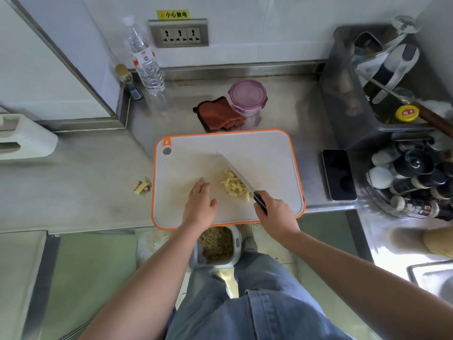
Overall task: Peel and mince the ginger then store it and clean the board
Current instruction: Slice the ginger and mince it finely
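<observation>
A white cutting board (269,148) with an orange rim lies on the steel counter. A pile of pale ginger strips (234,186) sits near its middle. My right hand (275,214) grips the black handle of a knife (232,169), whose blade lies along the right side of the pile. My left hand (199,203) rests flat on the board just left of the ginger, fingers spread and holding nothing. Ginger peel scraps (142,186) lie on the counter left of the board. A lidded purple-rimmed container (248,95) stands behind the board beside a red cloth (219,114).
A water bottle (144,60) and a small dark bottle (130,82) stand at the back left. A phone (338,174) lies right of the board, with a utensil bin (348,94) and spice bottles (414,182) further right. A waste bin (217,245) stands on the floor below the board.
</observation>
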Available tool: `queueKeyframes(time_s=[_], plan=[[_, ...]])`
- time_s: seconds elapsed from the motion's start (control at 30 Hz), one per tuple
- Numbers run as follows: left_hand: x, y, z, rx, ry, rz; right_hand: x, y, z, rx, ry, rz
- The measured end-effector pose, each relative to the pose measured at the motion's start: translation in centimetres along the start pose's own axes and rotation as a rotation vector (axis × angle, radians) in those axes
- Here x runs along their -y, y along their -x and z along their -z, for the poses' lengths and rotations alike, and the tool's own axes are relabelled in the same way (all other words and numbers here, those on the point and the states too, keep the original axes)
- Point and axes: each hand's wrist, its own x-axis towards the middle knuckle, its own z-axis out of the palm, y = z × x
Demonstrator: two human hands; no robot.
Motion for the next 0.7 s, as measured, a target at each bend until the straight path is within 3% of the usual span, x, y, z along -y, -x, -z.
queueKeyframes(time_s=[0.27, 0.47, 0.7], plan=[[1.1, 1.2, 0.5, -0.022, -0.050, -0.055, 0.4, -1.3, 1.7, -0.168, -0.019, -0.099], [1.2, 1.3, 0.7, -0.005, -0.110, -0.051, 0.6, -3.2, 2.4, -0.102, 0.063, -0.082], [1.0, 1.1, 0.7, -0.016, -0.122, -0.040, 0.1, -1.5, 1.8, -0.027, 0.149, 0.065]])
